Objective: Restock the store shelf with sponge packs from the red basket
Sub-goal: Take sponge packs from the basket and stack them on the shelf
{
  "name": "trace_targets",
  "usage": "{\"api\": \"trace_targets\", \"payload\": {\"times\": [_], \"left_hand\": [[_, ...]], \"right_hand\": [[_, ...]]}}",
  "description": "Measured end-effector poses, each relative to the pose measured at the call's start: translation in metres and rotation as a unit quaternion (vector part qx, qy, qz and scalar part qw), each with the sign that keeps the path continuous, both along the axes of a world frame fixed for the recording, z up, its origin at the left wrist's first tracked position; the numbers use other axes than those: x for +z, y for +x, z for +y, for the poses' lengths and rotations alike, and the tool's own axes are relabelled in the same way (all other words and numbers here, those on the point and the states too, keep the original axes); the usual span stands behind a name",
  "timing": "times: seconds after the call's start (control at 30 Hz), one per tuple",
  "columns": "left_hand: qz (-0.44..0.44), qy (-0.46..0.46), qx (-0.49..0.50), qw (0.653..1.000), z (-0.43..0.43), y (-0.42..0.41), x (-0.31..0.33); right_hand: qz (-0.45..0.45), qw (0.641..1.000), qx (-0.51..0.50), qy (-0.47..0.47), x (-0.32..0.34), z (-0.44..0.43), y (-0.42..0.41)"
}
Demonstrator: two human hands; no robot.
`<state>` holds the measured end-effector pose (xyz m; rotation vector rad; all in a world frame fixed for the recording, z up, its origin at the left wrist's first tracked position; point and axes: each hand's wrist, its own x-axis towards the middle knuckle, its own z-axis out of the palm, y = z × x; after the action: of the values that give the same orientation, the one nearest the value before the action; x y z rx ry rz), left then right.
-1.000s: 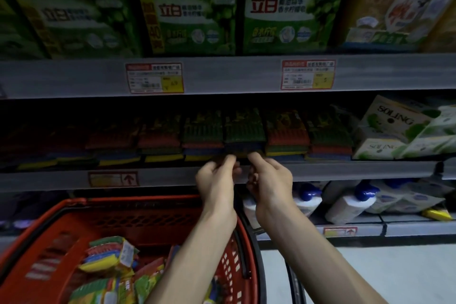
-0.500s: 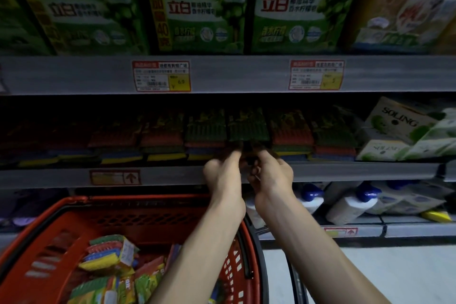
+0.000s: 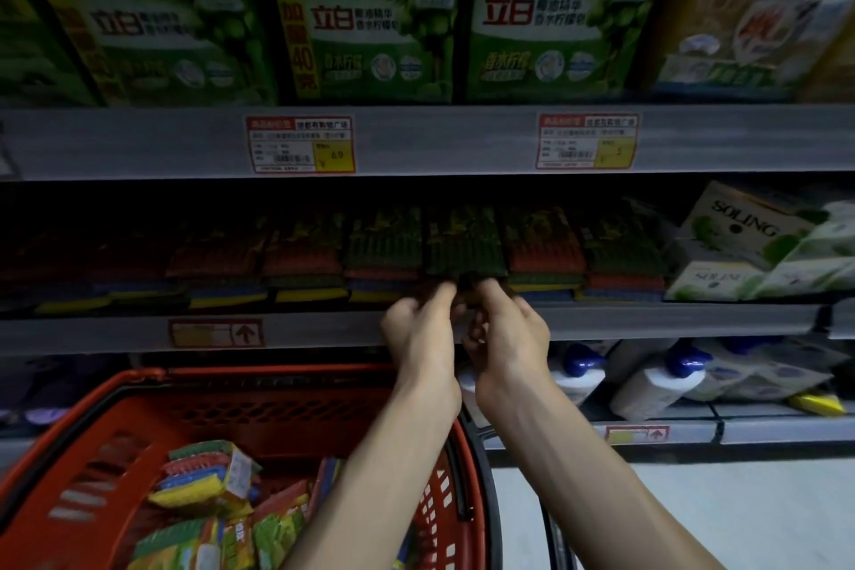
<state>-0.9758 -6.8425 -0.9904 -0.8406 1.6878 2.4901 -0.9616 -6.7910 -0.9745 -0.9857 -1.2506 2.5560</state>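
You have two hands in view: your left hand (image 3: 421, 333) and your right hand (image 3: 506, 338). One red plastic basket (image 3: 92, 467) is below them, and in it you can count at least four multicoloured sponge packs (image 3: 203, 472); your arms hide any others. On the grey metal shelf (image 3: 647, 319), six stacks of dark-wrapped sponge packs (image 3: 462, 241) show plainly; further left it is too dim to count. Above, three green detergent bags (image 3: 370, 37) carry the same red lettering. You see four red-and-yellow price labels (image 3: 300, 143), two white packs marked SOLING (image 3: 745, 218), and two white bottles with blue caps (image 3: 647, 389).
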Motion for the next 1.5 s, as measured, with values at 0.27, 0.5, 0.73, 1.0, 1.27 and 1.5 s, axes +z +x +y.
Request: {"api": "trace_targets", "payload": {"times": [0.27, 0.5, 0.73, 1.0, 1.27, 1.5], "left_hand": [[0.013, 0.000, -0.040, 0.999, -0.007, 0.004, -0.001], [0.068, -0.120, -0.103, 0.985, -0.042, 0.025, -0.007], [0.167, -0.238, -0.153, 0.945, -0.089, 0.053, -0.001], [0.249, -0.426, -0.228, 0.839, -0.162, 0.095, 0.027], [0.308, -0.544, -0.246, 0.741, -0.235, 0.156, 0.058], [0.314, -0.666, -0.271, 0.620, -0.296, 0.199, 0.089]], "right_hand": [[0.016, 0.999, 0.025, 0.034, 0.002, 0.004, 0.008], [0.023, 0.988, 0.067, 0.134, -0.003, 0.007, 0.030], [0.063, 0.951, 0.155, 0.261, -0.004, -0.001, 0.065], [0.119, 0.883, 0.234, 0.389, 0.018, -0.034, 0.104], [0.167, 0.684, 0.309, 0.640, 0.054, -0.070, 0.163], [0.203, 0.514, 0.355, 0.754, 0.076, -0.099, 0.193]]}}
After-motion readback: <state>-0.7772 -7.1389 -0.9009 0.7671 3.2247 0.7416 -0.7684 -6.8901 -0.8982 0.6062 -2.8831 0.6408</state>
